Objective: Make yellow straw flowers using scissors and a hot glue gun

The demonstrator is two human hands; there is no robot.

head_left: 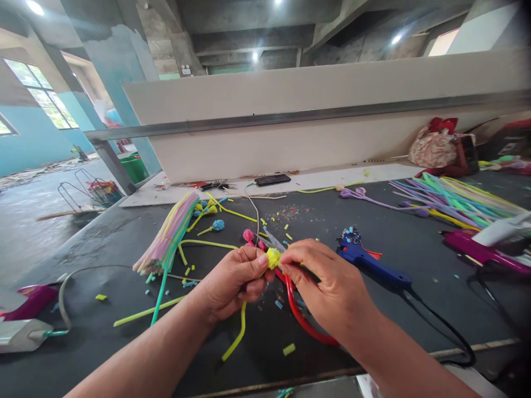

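A small yellow bundle of curled pipe cleaner [273, 257] is pinched between the thumb and fingers of my left hand [236, 279], and a yellow stem hangs below that hand. My right hand [321, 276] is closed, its thumb and fingertips gripping the bundle's right side. Just under my hands lie scissors with red handles [296, 309], their blades pointing away. Pink pipe-cleaner balls [249, 236] lie just behind my left hand. To the right of my right hand sits a blue glue gun [371, 262], bits of fluff piled on its end.
At the left stands a bundle of pastel pipe cleaners [170, 235]; more pipe cleaners [456, 199] lie at the right. Purple-handled tools [485, 249] flank the dark table [332, 370]. A phone [272, 179] and a cloth bag [433, 148] rest by the white back board.
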